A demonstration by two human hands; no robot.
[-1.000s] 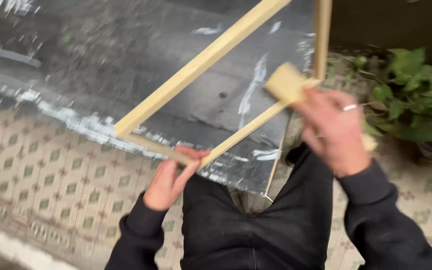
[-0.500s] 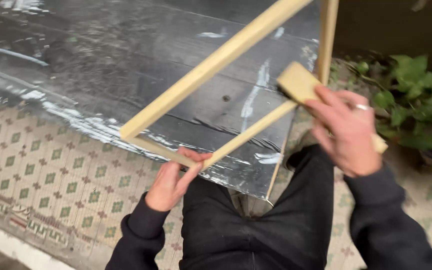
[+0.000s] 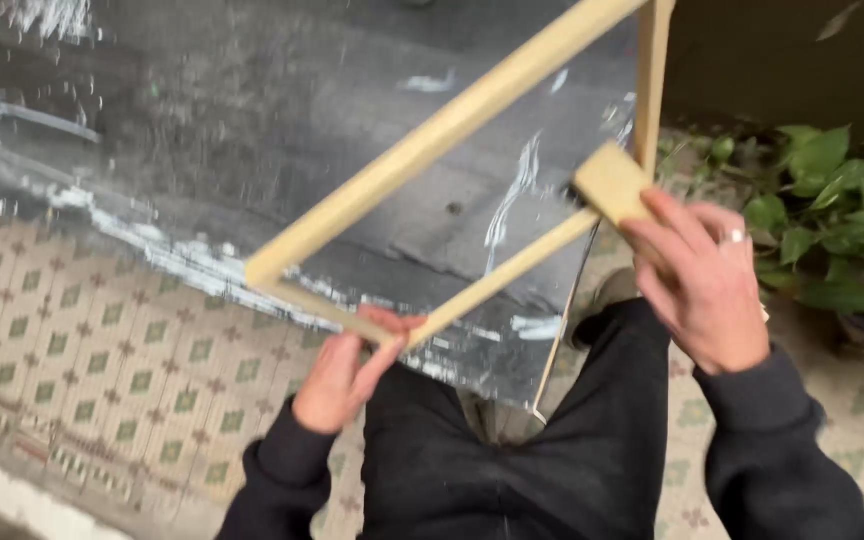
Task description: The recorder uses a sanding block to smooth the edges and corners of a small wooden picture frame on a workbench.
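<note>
The pale square wooden frame ran off the top edge, its far corner cut off. The left hand pinched its near corner above the black, paint-streaked tabletop; the right hand gripped a half-hidden pale wooden block against the right rail.

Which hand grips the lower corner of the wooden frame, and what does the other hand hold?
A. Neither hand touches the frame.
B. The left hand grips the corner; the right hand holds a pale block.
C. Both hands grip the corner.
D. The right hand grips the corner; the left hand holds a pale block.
B: the left hand pinches the wooden frame at its lower corner, while the right hand presses a pale block against a frame bar.
</note>
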